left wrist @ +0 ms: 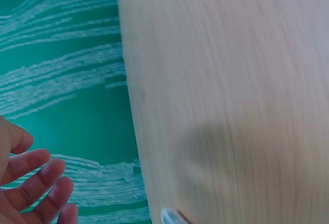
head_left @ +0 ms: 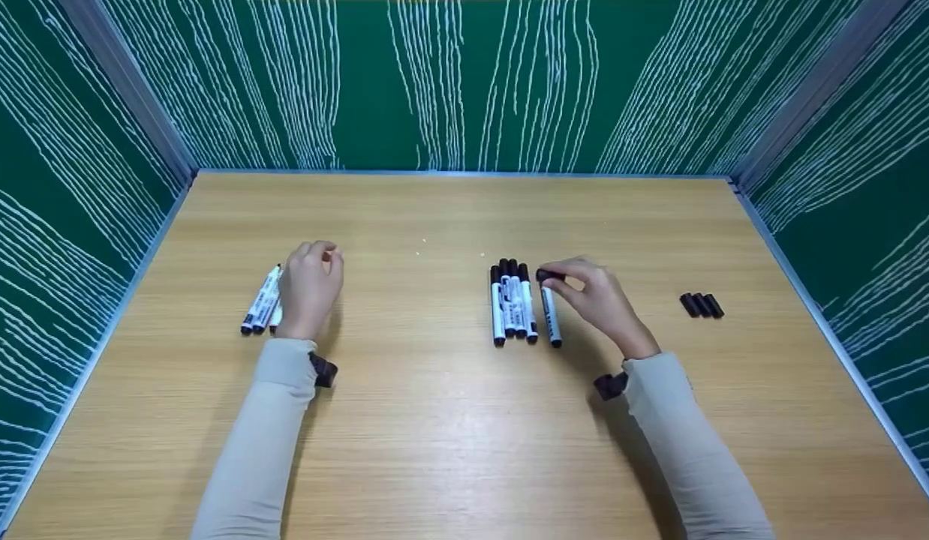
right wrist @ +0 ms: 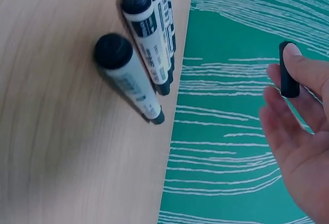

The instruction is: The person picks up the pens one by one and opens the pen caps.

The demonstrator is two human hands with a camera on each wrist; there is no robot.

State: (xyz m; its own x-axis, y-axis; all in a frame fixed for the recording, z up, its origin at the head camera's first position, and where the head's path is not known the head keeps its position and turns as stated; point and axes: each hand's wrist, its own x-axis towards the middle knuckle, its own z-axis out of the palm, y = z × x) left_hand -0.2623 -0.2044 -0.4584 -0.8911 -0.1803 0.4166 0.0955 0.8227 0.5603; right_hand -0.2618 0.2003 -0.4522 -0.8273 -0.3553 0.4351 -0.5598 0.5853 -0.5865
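Green, white-streaked walls (head_left: 367, 82) stand along the far and side edges of the worktop (head_left: 434, 465). From my remote seat I see the right hand (head_left: 596, 292) pinching a black cap (right wrist: 289, 72), apart from the loose marker (head_left: 551, 319) lying right of centre, beside a row of capped markers (head_left: 508, 304). The left hand (head_left: 311, 289), fingers loosely bent, apparently holding nothing, is near three markers (head_left: 263, 300) towards the left edge. I'd steady the loose marker and keep the cap in line with it.
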